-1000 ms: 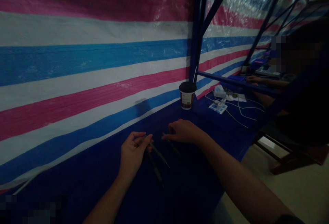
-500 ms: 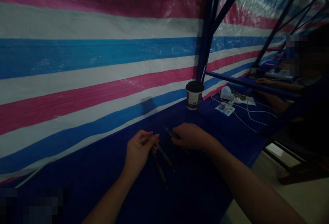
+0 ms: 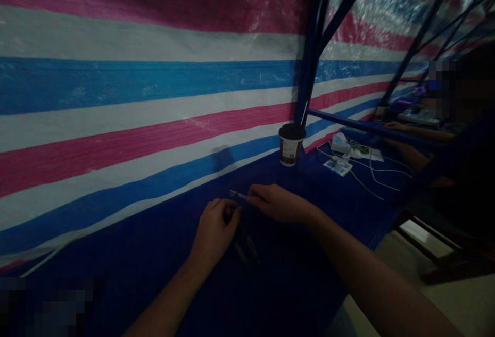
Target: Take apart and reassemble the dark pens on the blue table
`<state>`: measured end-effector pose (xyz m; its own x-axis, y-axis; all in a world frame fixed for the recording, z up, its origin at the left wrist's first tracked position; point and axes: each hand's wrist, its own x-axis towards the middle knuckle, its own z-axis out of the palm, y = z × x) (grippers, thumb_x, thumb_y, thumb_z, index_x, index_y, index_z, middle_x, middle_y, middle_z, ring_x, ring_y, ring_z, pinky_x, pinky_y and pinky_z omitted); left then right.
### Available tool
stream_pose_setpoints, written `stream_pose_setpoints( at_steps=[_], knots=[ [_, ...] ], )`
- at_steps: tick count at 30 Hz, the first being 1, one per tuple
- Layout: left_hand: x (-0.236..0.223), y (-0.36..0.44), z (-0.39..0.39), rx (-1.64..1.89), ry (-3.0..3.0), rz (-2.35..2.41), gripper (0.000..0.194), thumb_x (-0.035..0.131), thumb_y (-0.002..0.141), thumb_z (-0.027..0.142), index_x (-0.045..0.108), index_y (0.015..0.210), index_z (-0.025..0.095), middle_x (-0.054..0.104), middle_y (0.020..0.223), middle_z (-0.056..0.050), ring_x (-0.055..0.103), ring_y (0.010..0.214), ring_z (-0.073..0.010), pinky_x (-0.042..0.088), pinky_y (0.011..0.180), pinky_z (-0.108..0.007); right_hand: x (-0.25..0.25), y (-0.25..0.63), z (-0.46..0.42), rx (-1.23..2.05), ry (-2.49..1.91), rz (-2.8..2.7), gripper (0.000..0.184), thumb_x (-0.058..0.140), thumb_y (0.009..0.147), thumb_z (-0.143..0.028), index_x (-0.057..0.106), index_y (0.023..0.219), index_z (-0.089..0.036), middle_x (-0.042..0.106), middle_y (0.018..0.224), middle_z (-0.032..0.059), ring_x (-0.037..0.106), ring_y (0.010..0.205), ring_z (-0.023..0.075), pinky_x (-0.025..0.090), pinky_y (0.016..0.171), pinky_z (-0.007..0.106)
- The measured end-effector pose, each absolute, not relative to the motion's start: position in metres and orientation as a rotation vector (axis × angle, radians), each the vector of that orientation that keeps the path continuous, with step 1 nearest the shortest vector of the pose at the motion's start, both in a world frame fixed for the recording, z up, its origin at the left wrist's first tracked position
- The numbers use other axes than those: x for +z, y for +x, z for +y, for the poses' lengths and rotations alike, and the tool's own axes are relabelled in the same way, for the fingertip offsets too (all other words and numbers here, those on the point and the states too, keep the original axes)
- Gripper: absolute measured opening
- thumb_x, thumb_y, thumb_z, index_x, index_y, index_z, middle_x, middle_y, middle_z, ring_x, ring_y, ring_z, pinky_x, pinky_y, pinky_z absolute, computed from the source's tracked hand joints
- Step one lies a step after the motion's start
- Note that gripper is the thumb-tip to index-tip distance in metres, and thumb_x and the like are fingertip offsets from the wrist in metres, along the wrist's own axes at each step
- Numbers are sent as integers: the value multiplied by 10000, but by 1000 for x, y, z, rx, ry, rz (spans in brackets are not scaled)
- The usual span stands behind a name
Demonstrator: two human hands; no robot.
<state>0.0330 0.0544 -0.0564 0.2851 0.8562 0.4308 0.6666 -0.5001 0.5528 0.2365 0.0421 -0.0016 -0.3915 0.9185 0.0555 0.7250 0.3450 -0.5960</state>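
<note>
A pink, white and blue striped plastic tarpaulin [image 3: 154, 95] walls off a dim workspace, braced by slim dark blue metal posts [image 3: 315, 43] and running along a long table covered in deep blue sheeting [image 3: 294, 275]. Beyond a blue metal crossbar [image 3: 371, 127], a seated co-worker's forearm [image 3: 413, 132] reaches over a neighbouring stretch of bench, with a dark wooden chair frame [image 3: 433, 244] standing on the pale floor [image 3: 386, 306] below. On the table, a white paper cup with a black lid [image 3: 291, 146] stands upright against the tarpaulin, near a tangle of thin white cables [image 3: 371, 174], a small white box [image 3: 339, 144] and a flat white-and-blue packet [image 3: 337, 167]. At the centre, the person's right hand [image 3: 280, 203] narrows to a pinch, its fingertips [image 3: 251, 198] holding a slim dark pen with a metallic tip [image 3: 237, 195] that points left. The left hand [image 3: 214, 236], curled just beside it, rests over a pair of dark pens [image 3: 247, 247] lying on the sheeting; the shadow and the hand hide whether it grips them.
</note>
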Motion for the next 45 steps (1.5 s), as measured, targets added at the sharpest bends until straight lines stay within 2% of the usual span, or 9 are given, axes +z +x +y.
stream_pose_setpoints(
  at_steps=[7,9,15,21,24,28,34,39,45],
  knots=[
    [-54,24,57,1313,2279,1433,384,535,955,322,582,1301,163,621,1115,-107,604,976,-259,512,890,-443,-8,237,47,747,-1375,-2213,268,378,1070,-270,603,953,-183,645,824,33,587,738,155,398,701,268],
    [-52,21,59,1259,2357,1272,321,510,998,349,598,1265,195,630,1164,-97,611,1024,-248,507,910,-422,-6,238,46,786,-1318,-2217,270,376,1071,-264,599,942,-184,642,829,30,588,754,154,414,719,266],
    [-49,17,58,1085,2739,1019,299,443,1060,373,656,980,178,669,890,-55,623,862,-231,488,816,-394,-4,240,45,590,-1460,-2312,350,354,1085,-358,604,915,-183,697,878,75,636,794,188,404,731,296],
    [-43,32,45,971,3222,1146,245,461,1035,210,659,1154,130,709,1022,-128,622,926,-289,459,777,-416,-7,232,44,464,-1659,-2244,296,331,1085,-300,581,1122,-147,747,957,133,700,832,231,391,674,302],
    [-40,40,40,754,3350,1234,207,496,1007,188,690,1023,118,698,911,-130,635,869,-298,467,761,-420,-9,224,42,462,-1573,-2265,266,330,1068,-219,516,1227,-117,754,994,150,725,872,250,423,692,306],
    [-31,41,38,471,3254,1377,230,501,1018,220,681,895,147,691,824,-110,664,814,-293,476,715,-396,-11,218,39,244,-1544,-2370,313,353,1024,-150,413,1328,-112,760,995,152,738,807,264,444,652,318],
    [-21,39,37,172,2842,1493,267,426,1057,297,666,1027,186,748,863,-78,721,752,-246,445,618,-309,-10,216,39,-27,-1568,-2534,359,379,1040,-216,365,1393,-150,775,853,103,737,721,275,467,610,320],
    [-24,32,46,235,2675,1451,363,325,1079,357,646,1021,196,736,850,-60,729,791,-247,454,653,-314,-6,213,47,-203,-1390,-2579,346,358,1062,-227,420,1385,-122,774,945,153,739,882,269,493,781,365],
    [-40,23,55,465,2660,1355,380,339,1067,379,639,911,208,709,881,-41,706,781,-213,453,655,-302,-13,219,54,239,-1539,-2213,279,368,1072,-277,473,1299,-152,696,766,58,665,665,208,415,635,290]
  ],
)
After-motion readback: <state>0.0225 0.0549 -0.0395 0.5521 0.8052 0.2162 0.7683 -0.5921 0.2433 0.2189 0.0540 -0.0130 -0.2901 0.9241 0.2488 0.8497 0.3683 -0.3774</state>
